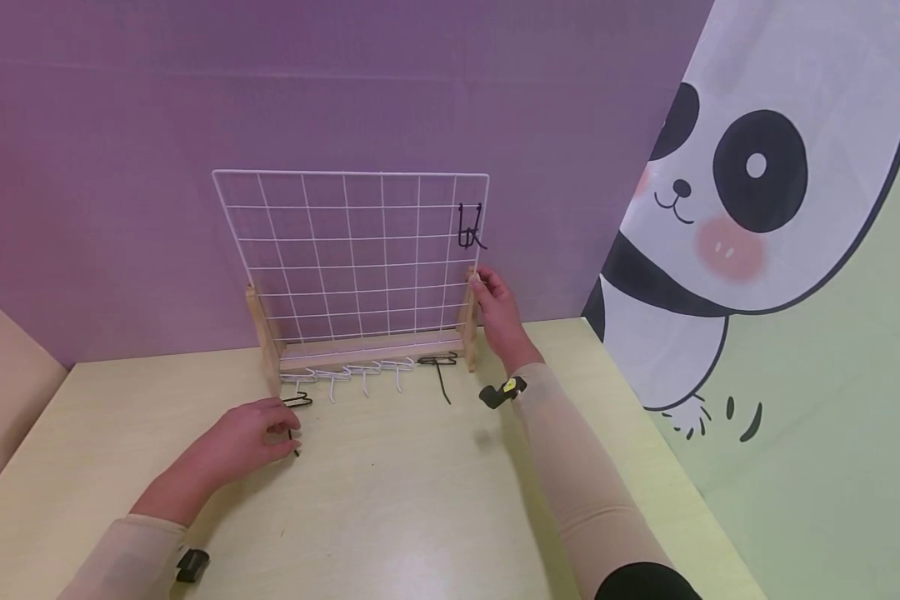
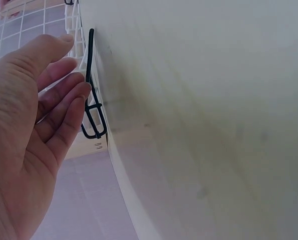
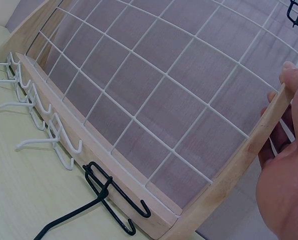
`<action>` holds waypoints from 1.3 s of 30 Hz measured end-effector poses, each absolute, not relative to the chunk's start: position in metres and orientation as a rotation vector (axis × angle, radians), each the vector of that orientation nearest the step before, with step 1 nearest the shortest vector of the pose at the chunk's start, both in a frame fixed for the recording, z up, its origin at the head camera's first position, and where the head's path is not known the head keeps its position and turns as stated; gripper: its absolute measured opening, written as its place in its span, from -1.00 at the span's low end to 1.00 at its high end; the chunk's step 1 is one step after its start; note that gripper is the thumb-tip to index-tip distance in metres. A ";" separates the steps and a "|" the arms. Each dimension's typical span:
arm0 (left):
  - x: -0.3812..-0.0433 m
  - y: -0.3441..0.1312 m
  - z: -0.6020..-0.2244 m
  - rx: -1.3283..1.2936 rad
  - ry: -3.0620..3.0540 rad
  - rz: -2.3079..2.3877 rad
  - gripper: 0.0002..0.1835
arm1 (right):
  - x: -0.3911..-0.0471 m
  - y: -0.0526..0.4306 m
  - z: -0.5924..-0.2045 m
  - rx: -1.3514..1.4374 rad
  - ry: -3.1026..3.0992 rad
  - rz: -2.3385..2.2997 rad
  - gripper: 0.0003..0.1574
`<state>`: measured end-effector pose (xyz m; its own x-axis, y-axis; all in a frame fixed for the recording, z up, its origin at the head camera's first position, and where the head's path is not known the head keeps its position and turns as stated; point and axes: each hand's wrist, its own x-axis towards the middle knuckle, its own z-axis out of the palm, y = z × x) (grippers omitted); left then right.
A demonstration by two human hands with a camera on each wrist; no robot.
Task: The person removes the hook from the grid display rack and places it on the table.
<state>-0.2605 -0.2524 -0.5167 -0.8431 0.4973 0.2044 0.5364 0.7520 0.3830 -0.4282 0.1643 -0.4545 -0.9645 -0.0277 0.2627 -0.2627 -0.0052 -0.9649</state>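
A white wire grid panel stands upright in a wooden stand. A black hook hangs near the grid's upper right corner. My right hand grips the stand's right wooden upright, thumb in front and fingers behind. At the stand's left end lies another black hook. My left hand is at this hook, fingertips beside or touching it, the thumb apart from it. Several white hooks and a black hook lie in a row along the stand's front.
The light wooden table bears the stand, close to a purple wall covering behind. A wall with a panda picture rises at the right. At the left edge stands a pale panel.
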 end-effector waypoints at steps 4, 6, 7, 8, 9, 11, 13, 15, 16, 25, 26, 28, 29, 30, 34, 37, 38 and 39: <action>-0.260 -0.252 -0.516 -0.847 -2.850 -0.672 -0.78 | -0.428 0.165 -0.454 0.309 -2.092 2.090 -0.52; -0.260 -0.252 -0.516 -0.850 -2.848 -0.675 -0.78 | -0.428 0.164 -0.454 0.314 -2.083 2.090 -0.52; -0.260 -0.252 -0.516 -0.851 -2.851 -0.673 -0.78 | -0.428 0.164 -0.454 0.315 -2.082 2.089 -0.52; -0.260 -0.252 -0.516 -0.847 -2.859 -0.670 -0.78 | -0.428 0.164 -0.454 0.314 -2.081 2.090 -0.53; -0.260 -0.253 -0.516 -0.844 -2.866 -0.665 -0.78 | -0.428 0.163 -0.454 0.317 -2.077 2.093 -0.54; -0.260 -0.253 -0.514 -0.823 -2.885 -0.658 -0.79 | -0.428 0.163 -0.454 0.320 -2.072 2.098 -0.54; -0.260 -0.253 -0.513 -0.798 -2.899 -0.657 -0.80 | -0.428 0.163 -0.454 0.320 -2.074 2.097 -0.55; -0.261 -0.254 -0.510 -0.778 -2.899 -0.668 -0.79 | -0.428 0.163 -0.454 0.318 -2.076 2.096 -0.56; -0.261 -0.254 -0.509 -0.766 -2.897 -0.678 -0.79 | -0.428 0.163 -0.454 0.315 -2.080 2.094 -0.56; -0.271 -0.239 -0.495 -0.788 -2.806 -0.750 -0.81 | -0.427 0.164 -0.453 0.305 -2.118 2.071 -0.53; -0.272 -0.235 -0.493 -0.785 -2.798 -0.752 -0.82 | -0.427 0.165 -0.453 0.302 -2.126 2.066 -0.53; -0.276 -0.226 -0.488 -0.784 -2.777 -0.765 -0.84 | -0.427 0.165 -0.453 0.300 -2.133 2.063 -0.53; -0.277 -0.220 -0.486 -0.786 -2.764 -0.772 -0.85 | -0.427 0.165 -0.453 0.303 -2.132 2.063 -0.53; -0.279 -0.215 -0.484 -0.789 -2.745 -0.780 -0.86 | -0.427 0.165 -0.453 0.304 -2.130 2.065 -0.53; -0.287 -0.194 -0.476 -0.797 -2.684 -0.819 -0.87 | -0.428 0.165 -0.454 0.311 -2.107 2.080 -0.52; -0.294 -0.179 -0.469 -0.796 -2.648 -0.823 -0.87 | -0.428 0.164 -0.453 0.305 -2.108 2.080 -0.52; -0.296 -0.175 -0.466 -0.790 -2.638 -0.815 -0.87 | -0.428 0.164 -0.453 0.302 -2.114 2.078 -0.52; -0.299 -0.170 -0.463 -0.782 -2.629 -0.808 -0.87 | -0.428 0.164 -0.453 0.302 -2.115 2.078 -0.52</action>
